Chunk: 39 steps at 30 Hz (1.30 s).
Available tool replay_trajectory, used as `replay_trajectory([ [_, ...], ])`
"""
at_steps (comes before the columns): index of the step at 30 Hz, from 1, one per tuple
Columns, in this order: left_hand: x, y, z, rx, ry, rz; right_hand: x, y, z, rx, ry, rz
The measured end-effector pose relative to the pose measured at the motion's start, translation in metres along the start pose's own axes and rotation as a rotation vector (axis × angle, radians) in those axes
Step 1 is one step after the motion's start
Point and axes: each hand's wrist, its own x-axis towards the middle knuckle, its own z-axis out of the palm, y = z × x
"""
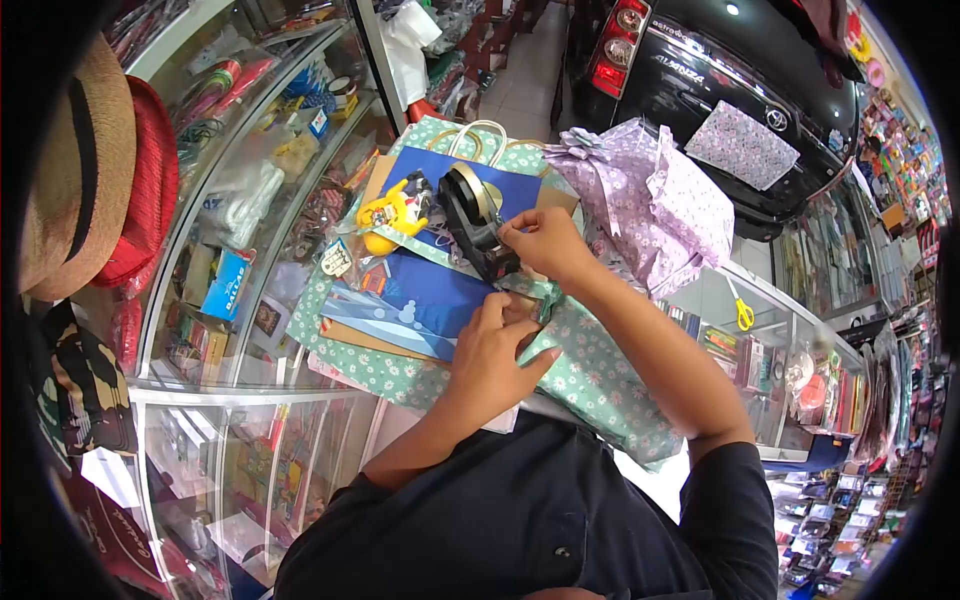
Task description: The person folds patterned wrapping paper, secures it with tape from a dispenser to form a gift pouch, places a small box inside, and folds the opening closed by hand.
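My left hand (492,350) rests on the green daisy-print wrapping paper (605,370), its fingers curved over a gathered fold. My right hand (548,243) is pinched at the end of a black tape dispenser (470,220); whatever lies between its fingertips is too small to make out. The dispenser holds a roll of tape and lies on blue paper bags (425,300) with a white handle. Left of it sits a yellow toy figure (392,215) in clear wrapping.
A lilac floral wrapped bundle (665,205) lies at the right, beyond my right forearm. Yellow scissors (743,312) lie on the glass case. Glass display cases (250,395) curve along the left. Hats (105,180) hang at the far left. A black car (720,90) stands behind.
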Motion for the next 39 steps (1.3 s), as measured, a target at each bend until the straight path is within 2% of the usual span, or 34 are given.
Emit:
replay_trajectory([
  [3,0.000,-0.002,0.002,0.033,-0.002,0.053,0.001,-0.014,-0.004,0.044,-0.045,0.129],
  [5,0.002,-0.003,0.000,-0.006,-0.043,0.028,0.010,-0.015,-0.008,-0.079,-0.041,0.193],
  [7,0.002,-0.004,-0.001,-0.046,-0.086,0.004,0.013,-0.014,-0.009,-0.069,-0.044,0.199],
  [15,0.001,0.000,-0.004,0.024,-0.041,0.052,0.010,-0.013,-0.014,0.038,-0.061,0.175],
  [20,0.002,-0.005,-0.003,-0.020,-0.080,0.039,0.018,-0.019,-0.014,0.073,-0.080,0.287],
  [23,0.001,-0.008,-0.001,-0.032,-0.085,0.046,0.020,-0.022,-0.010,0.066,-0.008,0.233],
  [30,0.002,-0.006,-0.004,-0.033,-0.098,0.043,0.008,-0.052,-0.015,0.057,-0.024,0.300],
  [33,0.002,-0.007,-0.002,-0.041,-0.092,0.045,0.010,-0.048,-0.018,0.056,-0.100,0.320],
  [35,0.003,-0.007,-0.003,-0.035,-0.093,0.047,0.010,-0.038,-0.019,0.137,-0.120,0.190],
  [39,0.004,-0.005,-0.004,-0.072,-0.118,0.015,0.005,-0.033,-0.023,0.207,-0.113,0.197],
])
